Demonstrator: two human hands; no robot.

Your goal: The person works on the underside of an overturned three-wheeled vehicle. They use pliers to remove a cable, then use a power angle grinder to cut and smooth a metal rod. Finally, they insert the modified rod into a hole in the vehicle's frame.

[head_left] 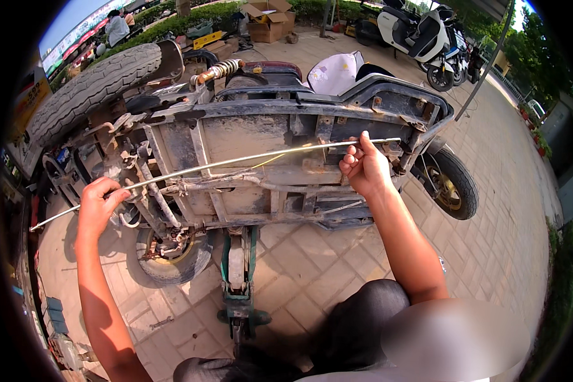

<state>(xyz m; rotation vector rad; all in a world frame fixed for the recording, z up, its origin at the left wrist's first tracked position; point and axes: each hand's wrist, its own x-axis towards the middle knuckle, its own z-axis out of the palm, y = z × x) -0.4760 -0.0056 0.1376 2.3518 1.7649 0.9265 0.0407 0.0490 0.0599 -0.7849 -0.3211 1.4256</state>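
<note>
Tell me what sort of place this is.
Likely an open-air vehicle repair spot: a three-wheeler tipped on its side, a green floor jack, and brick paving all around.

A: ok so where's everything sitting?
B: vehicle (242,137)'s tipped on its side, underside toward the person. rod (235,163) runs across in front of it, left hand (100,202) on the left part, right hand (369,169) near the right end.
A: and on the ground?
B: floor jack (239,267)'s just right of the lower wheel (200,262), wrench (162,322) on the paving (509,210) left of the jack. cardboard box (268,25) behind the vehicle, scooter (404,33) behind to the right.
</note>
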